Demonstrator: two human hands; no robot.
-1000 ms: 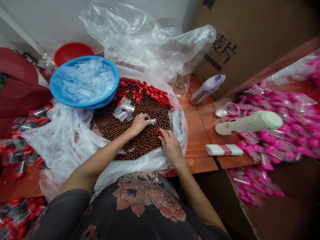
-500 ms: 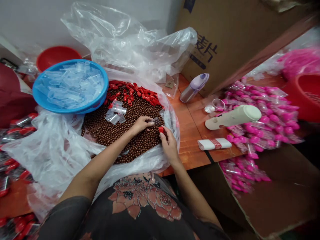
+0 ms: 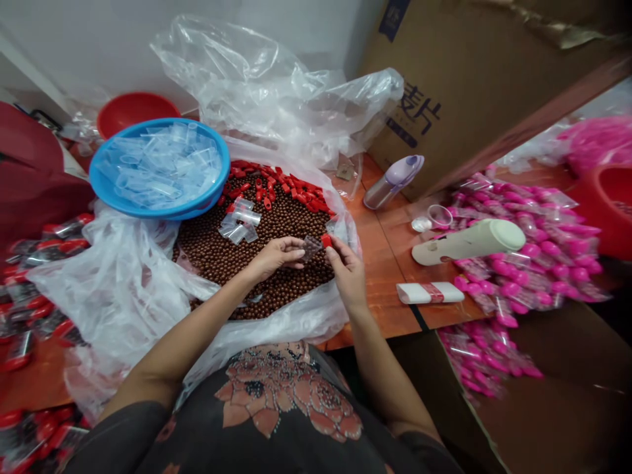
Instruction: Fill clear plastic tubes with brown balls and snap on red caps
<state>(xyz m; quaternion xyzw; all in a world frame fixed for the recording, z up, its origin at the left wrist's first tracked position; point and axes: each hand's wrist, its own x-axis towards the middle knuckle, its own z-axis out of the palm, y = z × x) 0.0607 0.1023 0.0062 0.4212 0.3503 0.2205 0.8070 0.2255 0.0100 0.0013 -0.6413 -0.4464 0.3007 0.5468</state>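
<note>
Between the fingertips of my left hand (image 3: 277,257) is a small clear plastic tube (image 3: 311,247), with dark brown balls seemingly inside. My right hand (image 3: 349,273) pinches a red cap (image 3: 326,241) right beside the tube's end; whether the two touch I cannot tell. Both hands are over a wide heap of round brown balls (image 3: 276,289) lying in an opened white plastic bag (image 3: 291,329). Loose red caps (image 3: 299,187) lie along the far edge of the heap. Several clear tubes (image 3: 240,222) rest on the balls, beyond my left hand.
A blue basin (image 3: 160,210) of clear tubes stands at the left, a red bowl (image 3: 135,108) behind it. Filled red-capped tubes (image 3: 37,309) lie far left. To the right are a purple-lidded bottle (image 3: 392,183), a pale green cylinder (image 3: 467,242), a tissue pack (image 3: 429,292) and pink-capped tubes (image 3: 538,257).
The cap in my right hand has come up level with the tube, and the gap between them has narrowed. The whole view has shifted slightly, moving the surroundings to the right.
</note>
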